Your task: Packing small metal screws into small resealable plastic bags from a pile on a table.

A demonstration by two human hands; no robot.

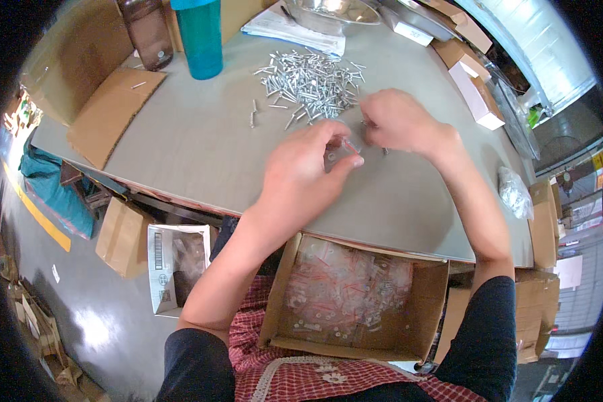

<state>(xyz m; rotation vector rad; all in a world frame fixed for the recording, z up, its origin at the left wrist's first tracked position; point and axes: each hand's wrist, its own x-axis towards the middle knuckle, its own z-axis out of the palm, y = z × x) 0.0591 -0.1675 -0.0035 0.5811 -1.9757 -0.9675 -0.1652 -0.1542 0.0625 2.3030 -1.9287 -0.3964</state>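
L hand (308, 161) is curled w/ thumb & fingertips round a sm. clear bag (333, 155); we see a bit of red on it, but its contents are too sm. for us to make out. Bag's held above the grey table (409, 208), just below the pile of silver fasteners (311, 84), i.e. the near side. R hand (403, 124) is at the pile's R edge, fingers bent inward; it's blurred, so we can't tell if it's gripping anything. A single fastener (385, 151) shows just below it.

We count a few loose pcs L of the pile, apart from the main heap. Behind the heap we've got papers (295, 32) & a shiny metal bowl (335, 15); far L, a teal cup (202, 43) next to a brown bottle (146, 33), w/ a flat cardboard pc (114, 115) nearer us. On the R side: a long white box (476, 97), and a clear plastic bundle (514, 193) near the table's edge.

Below the table edge, btwn our forearms, there's an open cardboard box (430, 305) w/ many clear, red-marked bags (345, 281) inside. L of it, a smaller white box (161, 275) holds clear plastic too.
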